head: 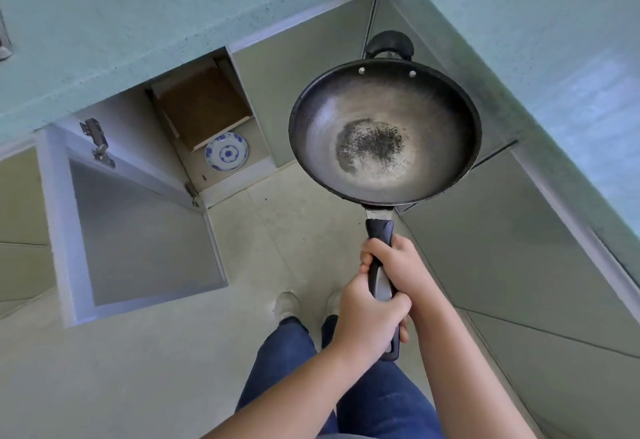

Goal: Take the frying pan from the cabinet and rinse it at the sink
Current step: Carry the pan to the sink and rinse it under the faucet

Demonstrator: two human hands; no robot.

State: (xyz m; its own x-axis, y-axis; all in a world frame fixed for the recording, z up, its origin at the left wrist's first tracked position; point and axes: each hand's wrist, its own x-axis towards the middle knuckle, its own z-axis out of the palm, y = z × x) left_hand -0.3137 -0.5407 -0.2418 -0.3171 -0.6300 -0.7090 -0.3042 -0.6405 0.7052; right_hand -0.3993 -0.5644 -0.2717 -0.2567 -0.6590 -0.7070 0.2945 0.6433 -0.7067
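A dark frying pan (384, 130) with a worn, speckled centre hangs in the air over the floor, held level in front of me. Its long black handle points back toward me. My right hand (391, 265) grips the handle nearer the pan. Behind it, my left hand (367, 317) grips the handle's end. A small black helper handle sits on the pan's far rim. The cabinet (207, 116) at the left stands open, its door (138, 224) swung out over the floor. No sink is in view.
A blue-and-white plate (227, 153) and a brown shelf board sit inside the open cabinet. A pale green countertop (138, 23) runs along the top and down the right side, meeting in a corner. My legs and shoes stand on the tiled floor (277, 231).
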